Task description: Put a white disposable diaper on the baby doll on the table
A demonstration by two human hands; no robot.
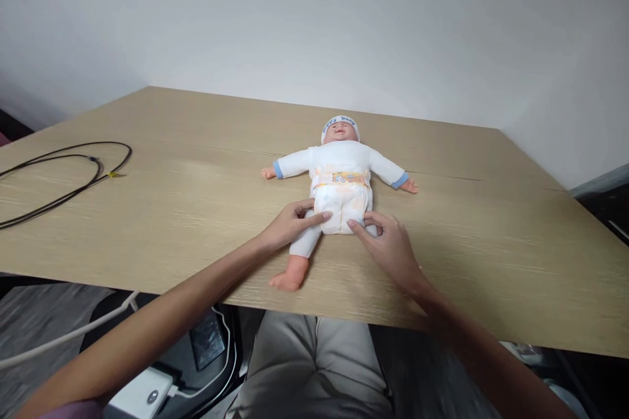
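A baby doll (pixel 339 155) in a white outfit with blue cuffs and a lettered white headband lies on its back, arms spread. Around its hips sits a white diaper (pixel 343 203) with a printed orange waist strip. My left hand (pixel 293 222) grips the diaper's left leg edge, thumb on the front and fingers tucked behind. Across from it, my right hand (pixel 388 242) pinches the right leg edge between thumb and fingers. One bare doll foot (pixel 291 275) shows near the table's front; the other lower leg is hidden by my right hand.
The doll lies on a wooden table (pixel 196 222) that ends at a pale wall. A looped black cable (pixel 73 193) with a yellow tag lies at the left. Below the front edge are a white box-shaped device (pixel 142 393), a white cord (pixel 223 347) and a dark phone-like slab (pixel 207 339).
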